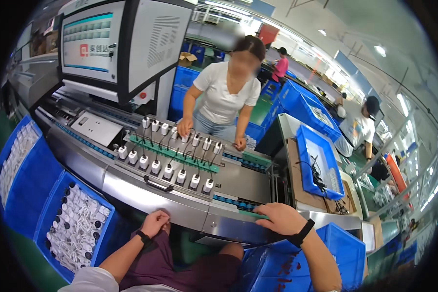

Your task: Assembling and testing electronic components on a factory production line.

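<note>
My left hand rests over my thigh by the front panel of the conveyor, its fingers curled in with nothing seen in them. Flat on the conveyor's near edge lies my right hand, fingers stretched out and holding nothing. Between the rails sits a metal tray with two rows of white power adapters. Black cables run from them to a green strip down the middle. Across the line, a person in a white shirt has a hand on an adapter in the far row.
Blue bins of white cabled adapters stand at my left. A large machine with a screen rises over the line's left end. To the right are a blue tray with black cables and a blue bin. Other people work behind.
</note>
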A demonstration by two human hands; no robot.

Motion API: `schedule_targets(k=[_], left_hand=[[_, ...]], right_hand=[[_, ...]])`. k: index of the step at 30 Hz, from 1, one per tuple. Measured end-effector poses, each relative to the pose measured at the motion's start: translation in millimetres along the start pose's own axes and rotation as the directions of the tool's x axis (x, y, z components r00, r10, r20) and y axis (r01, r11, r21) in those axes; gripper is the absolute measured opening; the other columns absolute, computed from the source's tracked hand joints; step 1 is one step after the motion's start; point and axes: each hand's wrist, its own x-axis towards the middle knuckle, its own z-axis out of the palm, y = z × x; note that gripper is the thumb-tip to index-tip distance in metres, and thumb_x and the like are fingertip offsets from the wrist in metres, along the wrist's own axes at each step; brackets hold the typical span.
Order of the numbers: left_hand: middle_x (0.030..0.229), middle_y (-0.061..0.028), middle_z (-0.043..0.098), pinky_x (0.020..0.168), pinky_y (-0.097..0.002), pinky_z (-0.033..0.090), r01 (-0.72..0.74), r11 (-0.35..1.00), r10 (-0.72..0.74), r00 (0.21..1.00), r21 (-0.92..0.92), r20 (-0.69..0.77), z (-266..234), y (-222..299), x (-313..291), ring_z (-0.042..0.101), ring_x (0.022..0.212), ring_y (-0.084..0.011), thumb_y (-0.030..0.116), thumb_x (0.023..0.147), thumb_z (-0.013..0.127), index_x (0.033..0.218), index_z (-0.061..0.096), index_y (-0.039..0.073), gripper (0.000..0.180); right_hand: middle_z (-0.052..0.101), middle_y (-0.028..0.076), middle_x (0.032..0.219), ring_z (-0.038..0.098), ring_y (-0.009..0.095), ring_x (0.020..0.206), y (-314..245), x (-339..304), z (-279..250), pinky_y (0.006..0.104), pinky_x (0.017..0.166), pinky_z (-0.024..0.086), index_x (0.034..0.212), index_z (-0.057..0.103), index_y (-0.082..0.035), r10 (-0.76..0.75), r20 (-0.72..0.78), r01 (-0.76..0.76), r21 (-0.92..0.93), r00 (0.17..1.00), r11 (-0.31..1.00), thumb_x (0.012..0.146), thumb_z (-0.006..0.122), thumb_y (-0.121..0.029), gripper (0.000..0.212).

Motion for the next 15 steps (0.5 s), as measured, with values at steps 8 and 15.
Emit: schedule_targets(k=[8, 15], left_hand=[[0.073, -0.009, 0.07, 0.052, -0.0253, 0.05, 0.171, 0.979, -0.17, 0.985, -0.115, 0.021, -1.9, 4.7, 4.6, 0.062, 0.056, -0.0133, 0.026, 0.11, 0.05, 0.099, 0.069, -0.003, 0.036], [0.073, -0.0091, 0.071, 0.05, -0.0249, 0.049, 0.178, 0.981, -0.179, 0.984, -0.074, -0.001, -0.2, 11.6, 6.6, 0.062, 0.054, -0.0132, 0.024, 0.11, 0.051, 0.097, 0.069, -0.002, 0.034]], right_hand=[[0.073, 0.019, 0.11, 0.071, 0.036, 0.102, 17.7, -3.2, -0.7, 0.0442, 0.09, 0.056, 0.122, 0.066, -0.004, 0.13, 0.131, -0.141, 0.082, 0.983, 0.987, 0.097, 0.07, -0.031, 0.038], [0.073, 0.019, 0.108, 0.071, 0.035, 0.102, 16.6, -0.5, -8.0, 0.0432, 0.09, 0.056, 0.125, 0.066, -0.003, 0.063, 0.076, -0.075, 0.163, 0.995, 0.984, 0.097, 0.07, -0.03, 0.039]])
